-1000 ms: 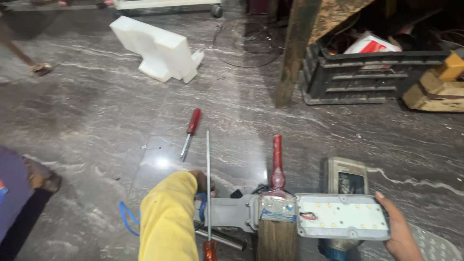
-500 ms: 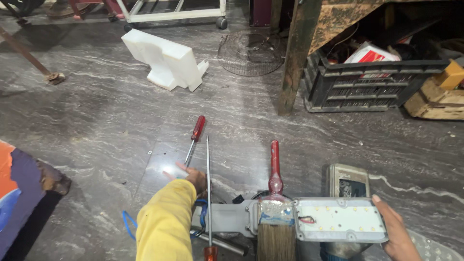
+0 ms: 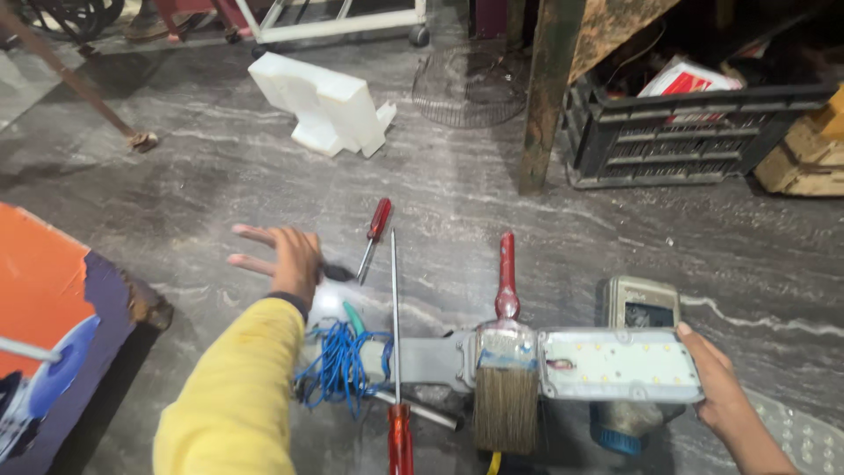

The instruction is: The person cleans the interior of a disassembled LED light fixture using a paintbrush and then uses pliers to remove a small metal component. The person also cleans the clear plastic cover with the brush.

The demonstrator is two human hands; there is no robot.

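Note:
My left hand (image 3: 283, 257) hovers over the grey stone floor with its fingers spread, left of a short red-handled screwdriver (image 3: 375, 234). A small dark thing (image 3: 339, 273) shows at its thumb side; whether it is held is unclear. My right hand (image 3: 723, 389) grips the right end of a long grey LED light fixture (image 3: 622, 365) lying on the floor. Across the fixture lie a red-handled paintbrush (image 3: 505, 290) and a long thin screwdriver (image 3: 395, 317). A tangle of blue wire (image 3: 338, 369) sits at the fixture's left end.
A grey box-shaped device (image 3: 638, 304) lies behind the fixture. Farther back are a white foam block (image 3: 323, 107), a wire fan guard (image 3: 468, 88), a wooden post (image 3: 547, 105) and a black crate (image 3: 694, 136). An orange and purple board (image 3: 48, 325) lies at the left.
My left hand has lifted off the fixture's left end and moved up and to the left, its fingers spreading. The blue wire is now uncovered. My right hand stays on the fixture.

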